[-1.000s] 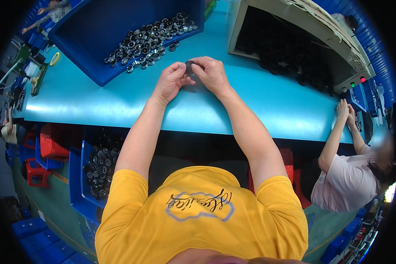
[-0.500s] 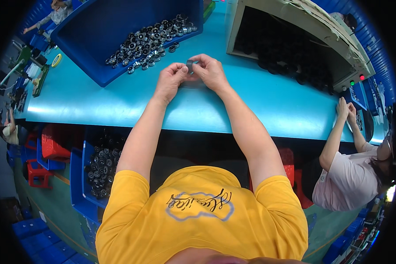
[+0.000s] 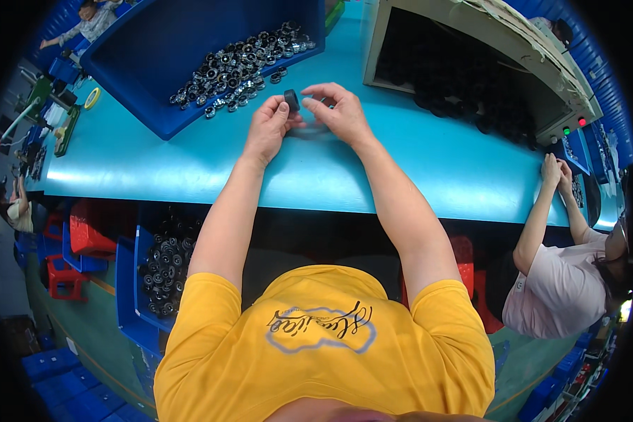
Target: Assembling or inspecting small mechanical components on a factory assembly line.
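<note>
Between the thumb and fingers of my left hand is a small dark ring-shaped part, like a little tyre, held upright on edge above the table. My right hand is just to the right of it, apart from it, with thumb and fingers spread and nothing visible between them. A blur lies between the two hands, so small details there do not show. Beyond my left hand, a heap of small shiny chrome-and-black wheel-like parts spills from the lip of a blue bin.
A pale box-like machine with a dark opening full of black parts stands at the right on the blue-green table. Below the table's left edge is a blue crate of dark wheels. A co-worker sits at the right.
My right hand has let go of the dark ring and drawn slightly right, its fingers opening. My left hand keeps the ring, now turned and a little further left.
</note>
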A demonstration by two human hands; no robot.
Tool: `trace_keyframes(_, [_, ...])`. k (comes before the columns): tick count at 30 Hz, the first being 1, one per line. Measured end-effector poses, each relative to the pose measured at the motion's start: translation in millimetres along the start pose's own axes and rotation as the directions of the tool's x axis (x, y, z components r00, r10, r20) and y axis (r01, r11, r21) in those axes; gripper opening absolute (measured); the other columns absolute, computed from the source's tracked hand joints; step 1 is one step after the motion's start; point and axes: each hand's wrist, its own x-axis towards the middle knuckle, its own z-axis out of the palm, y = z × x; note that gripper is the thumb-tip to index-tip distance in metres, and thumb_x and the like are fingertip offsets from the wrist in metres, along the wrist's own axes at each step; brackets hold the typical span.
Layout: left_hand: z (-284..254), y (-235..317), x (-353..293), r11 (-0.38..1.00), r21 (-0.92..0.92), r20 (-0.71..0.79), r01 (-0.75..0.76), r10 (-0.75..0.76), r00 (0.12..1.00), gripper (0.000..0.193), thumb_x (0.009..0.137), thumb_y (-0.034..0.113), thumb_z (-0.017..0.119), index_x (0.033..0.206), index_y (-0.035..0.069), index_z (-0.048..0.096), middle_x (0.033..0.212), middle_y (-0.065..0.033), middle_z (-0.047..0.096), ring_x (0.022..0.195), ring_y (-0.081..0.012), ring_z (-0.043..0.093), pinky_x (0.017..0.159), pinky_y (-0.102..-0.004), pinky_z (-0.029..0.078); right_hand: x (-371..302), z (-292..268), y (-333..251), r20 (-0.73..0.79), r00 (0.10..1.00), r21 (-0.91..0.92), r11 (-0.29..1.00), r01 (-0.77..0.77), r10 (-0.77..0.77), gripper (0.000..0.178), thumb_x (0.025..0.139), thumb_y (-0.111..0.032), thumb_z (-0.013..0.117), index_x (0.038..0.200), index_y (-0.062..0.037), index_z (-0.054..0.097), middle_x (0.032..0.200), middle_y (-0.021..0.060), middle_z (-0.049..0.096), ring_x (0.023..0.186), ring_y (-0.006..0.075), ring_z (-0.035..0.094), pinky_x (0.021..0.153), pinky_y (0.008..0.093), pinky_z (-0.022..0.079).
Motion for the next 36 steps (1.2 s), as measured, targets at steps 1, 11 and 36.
trace_keyframes(1, [0,0,-1,1.0,0.008,0.002,0.002,-0.002,1.0,0.021,0.104,0.019,0.051,0.115,0.002,0.057,0.1,-0.0055,0.065,0.089,-0.015,0.066,0.08,-0.0345,0.058,-1,2,-1,0.003,0.999,-0.042,0.998,0.05,-0.049,0.025,0.08,-0.016,0.078,0.104,-0.0072,0.074,0.09,0.0052,0.066,0.068,0.0114,0.062,0.06,0.0269,0.053])
trace_keyframes(11, [11,7,-4,0.998,0.05,0.012,0.038,-0.039,0.999,0.025,0.104,0.023,0.053,0.113,0.001,0.058,0.103,-0.0077,0.067,0.089,-0.0154,0.066,0.079,-0.0333,0.058,-6,11,-2,0.008,0.975,-0.249,0.944,0.216,-0.221,0.016,0.079,-0.014,0.076,0.085,-0.0029,0.066,0.08,0.0028,0.06,0.065,0.0145,0.057,0.059,0.0299,0.047])
trace_keyframes(36, [13,13,-5,0.991,0.1,-0.071,0.088,-0.081,0.994,0.027,0.097,0.013,0.06,0.12,-0.001,0.064,0.102,-0.0089,0.07,0.08,-0.0133,0.067,0.066,-0.026,0.058,-6,13,-2,0.121,0.992,-0.034,0.998,0.053,-0.048,0.016,0.077,-0.012,0.079,0.086,-0.0035,0.068,0.083,0.0024,0.061,0.069,0.0107,0.058,0.062,0.027,0.048])
